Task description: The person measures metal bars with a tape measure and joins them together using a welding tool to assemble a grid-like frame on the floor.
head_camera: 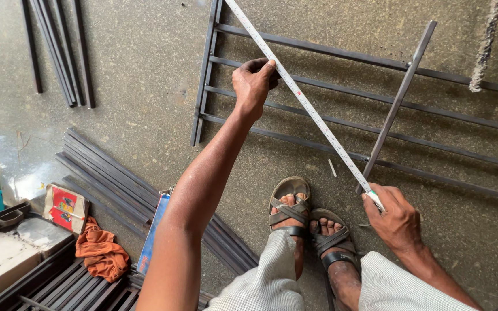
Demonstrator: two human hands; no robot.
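The left hand (253,83) is pinching the tape (312,112) against the grille (341,92) on the floor while the right hand (396,219) is gripping its near end, so a slipping thumb is likely letting the taut tape skew off the loose bar (396,103).

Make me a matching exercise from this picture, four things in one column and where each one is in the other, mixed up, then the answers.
Things:
1. left hand
2. right hand
3. orange cloth
4. loose metal bar

Places:
A. crumpled on the floor beside a small printed box
B. lying slantwise across the grille's bars
C. pinching the tape measure's near end, by the sandalled feet
D. pressing the tape measure onto the metal grille, farther up

Pairs: 1-D, 2-C, 3-A, 4-B
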